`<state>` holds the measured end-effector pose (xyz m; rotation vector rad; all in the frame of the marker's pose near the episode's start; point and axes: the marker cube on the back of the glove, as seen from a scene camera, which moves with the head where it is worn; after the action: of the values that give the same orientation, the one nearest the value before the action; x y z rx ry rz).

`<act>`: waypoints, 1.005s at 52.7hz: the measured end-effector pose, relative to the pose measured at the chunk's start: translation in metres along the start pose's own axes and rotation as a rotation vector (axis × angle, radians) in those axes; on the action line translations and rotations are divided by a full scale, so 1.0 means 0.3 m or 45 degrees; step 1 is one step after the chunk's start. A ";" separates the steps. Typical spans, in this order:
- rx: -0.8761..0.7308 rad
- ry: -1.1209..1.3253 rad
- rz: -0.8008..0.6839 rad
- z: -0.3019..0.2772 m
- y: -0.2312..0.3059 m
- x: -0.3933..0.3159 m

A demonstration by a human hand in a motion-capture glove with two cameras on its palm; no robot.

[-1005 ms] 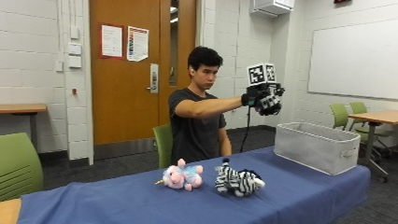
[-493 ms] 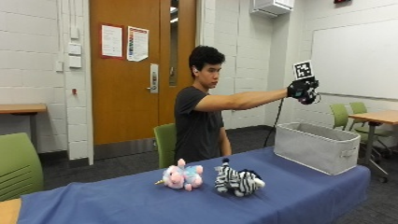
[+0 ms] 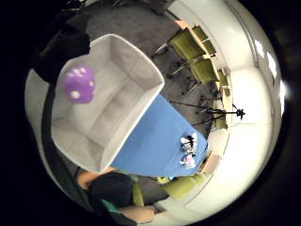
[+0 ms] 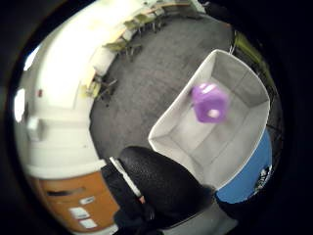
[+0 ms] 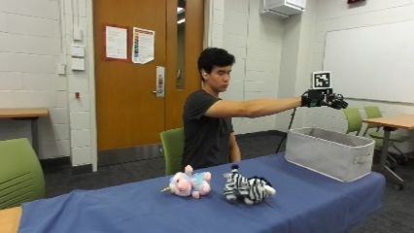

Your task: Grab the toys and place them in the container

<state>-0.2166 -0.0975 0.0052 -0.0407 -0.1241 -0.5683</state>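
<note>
Two plush toys [image 5: 218, 184] on table [image 5: 129, 213], purple toy [image 3: 79, 84] over container [image 5: 330, 153]

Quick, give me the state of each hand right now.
Right hand: over the grey bin, open, holding nothing; a purple toy sits apart from it inside the bin.
Bare left hand: not visible.

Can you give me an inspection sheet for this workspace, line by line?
Surface: table under a blue cloth.
Job's things: grey container at the table's end; purple toy seen against its inside; pink unicorn and zebra side by side on the cloth.
Clutter: nothing seen.
Hand: gloved right hand above the container, arm outstretched; fingers not readable.
Cables: nothing reported.
Surroundings: green chairs, orange door, whiteboard.
</note>
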 end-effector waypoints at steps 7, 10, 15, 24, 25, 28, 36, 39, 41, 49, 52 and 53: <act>0.071 0.217 0.055 -0.056 0.054 -0.111; 0.087 0.235 0.052 -0.088 0.102 -0.097; 0.086 0.283 0.123 -0.130 0.187 0.092; 0.101 0.286 0.346 -0.164 0.362 0.468; 0.105 0.272 0.370 -0.164 0.383 0.510; 0.108 0.248 0.422 -0.157 0.446 0.624; 0.097 0.200 0.544 -0.093 0.565 0.880; 0.074 0.198 0.591 -0.041 0.611 0.977; 0.058 0.196 0.627 0.003 0.642 1.039; 0.012 0.188 0.702 0.149 0.714 1.191; -0.011 0.183 0.718 0.191 0.730 1.222; -0.020 0.179 0.723 0.207 0.735 1.232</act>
<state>0.2045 -0.1047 0.1132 -0.0484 0.0312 -0.0041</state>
